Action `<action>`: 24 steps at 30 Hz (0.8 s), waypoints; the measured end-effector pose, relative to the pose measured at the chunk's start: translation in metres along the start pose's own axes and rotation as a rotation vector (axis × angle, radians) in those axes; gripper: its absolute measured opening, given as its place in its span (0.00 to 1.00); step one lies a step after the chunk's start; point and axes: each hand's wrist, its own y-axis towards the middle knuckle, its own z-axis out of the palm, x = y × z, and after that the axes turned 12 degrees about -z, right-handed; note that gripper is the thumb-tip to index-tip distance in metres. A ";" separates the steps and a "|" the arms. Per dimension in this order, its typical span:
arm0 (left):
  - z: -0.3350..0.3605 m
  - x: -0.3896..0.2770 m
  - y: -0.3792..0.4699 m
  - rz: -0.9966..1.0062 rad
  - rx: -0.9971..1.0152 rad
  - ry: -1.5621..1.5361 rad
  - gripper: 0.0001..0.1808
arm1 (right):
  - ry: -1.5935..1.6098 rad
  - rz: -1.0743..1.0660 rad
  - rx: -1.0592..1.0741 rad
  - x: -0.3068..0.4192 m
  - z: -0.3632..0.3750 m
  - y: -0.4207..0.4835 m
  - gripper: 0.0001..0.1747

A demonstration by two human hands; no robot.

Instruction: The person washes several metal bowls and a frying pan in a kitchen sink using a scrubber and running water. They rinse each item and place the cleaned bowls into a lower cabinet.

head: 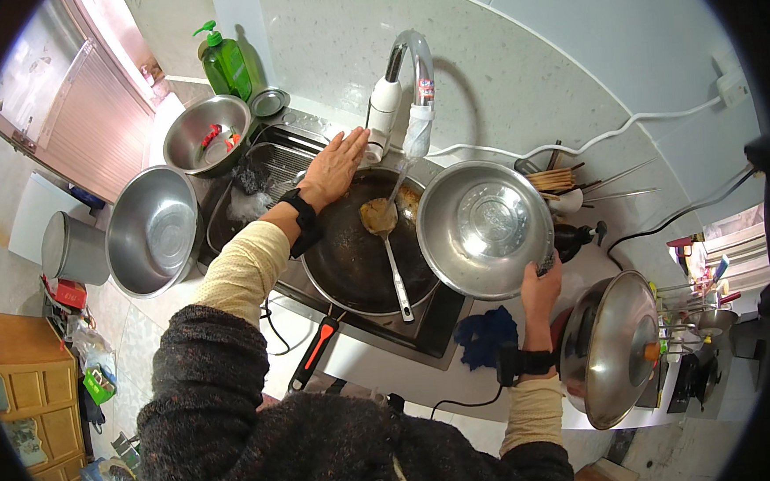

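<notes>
My left hand [337, 165] reaches to the base of the electric faucet [383, 105], its fingers extended against or just before the white body. Water runs from the faucet's wrapped spout into a dark frying pan [353, 262] in the sink. A metal spatula [393, 266] lies in the pan, its blade under the stream. My right hand [541, 284] grips the lower right rim of a stainless steel basin [487, 227], tilted beside the pan; something dark and mesh-like, perhaps a scouring pad, is at its fingers. The pan's black and orange handle [316, 352] points towards me.
A steel bowl with red peppers [220, 135], a green pump bottle [225, 65] and a large steel basin [153, 231] stand left. A blue cloth [487, 338] lies on the counter's front. At right are a lidded pot [620, 352], a dark bottle [573, 239] and chopsticks [552, 179].
</notes>
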 end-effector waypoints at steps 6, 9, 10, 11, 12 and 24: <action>0.024 0.002 -0.012 -0.131 0.118 -0.112 0.31 | -0.086 -0.120 0.010 0.006 0.004 -0.006 0.25; 0.027 0.003 -0.018 -0.164 0.167 -0.222 0.34 | -0.103 -0.209 0.010 0.013 0.006 -0.007 0.25; 0.025 0.003 -0.020 -0.174 0.182 -0.263 0.35 | -0.096 -0.207 0.021 0.016 0.006 -0.008 0.26; 0.023 0.004 -0.023 -0.185 0.198 -0.300 0.35 | -0.113 -0.260 0.021 0.019 0.006 -0.008 0.27; 0.019 0.004 -0.028 -0.187 0.235 -0.345 0.35 | -0.115 -0.284 0.030 0.023 0.005 -0.010 0.28; -0.050 0.011 -0.144 -0.040 0.203 -0.751 0.34 | -0.239 -0.929 -0.127 0.041 -0.023 -0.035 0.26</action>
